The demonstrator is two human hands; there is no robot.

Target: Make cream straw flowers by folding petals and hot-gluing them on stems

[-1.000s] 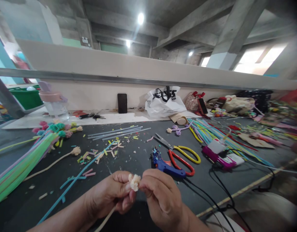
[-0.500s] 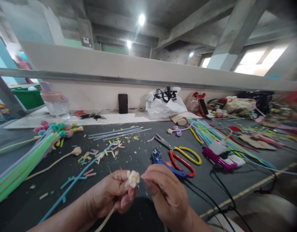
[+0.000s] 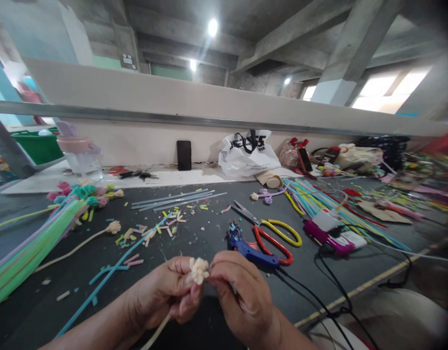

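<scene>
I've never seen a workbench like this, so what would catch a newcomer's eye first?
Probably the small, cream-coloured ruffled flower in the left hand, front centre, with the right hand's fingers close beside it. Just beyond lie scissors with red and yellow handles and a blue plastic glue gun. At left, a bundle of long green and pastel strips stands out.

Along my table's (image 3: 215, 218) far edge I see a pink-lidded water bottle (image 3: 81, 156), keys (image 3: 142, 174), a black smartphone (image 3: 183, 155) upright against the partition (image 3: 144, 138), a white shopping bag (image 3: 246, 156) and, further right, a patterned pouch (image 3: 288, 153). A green basket (image 3: 43, 148) shows beyond the far left corner.
</scene>
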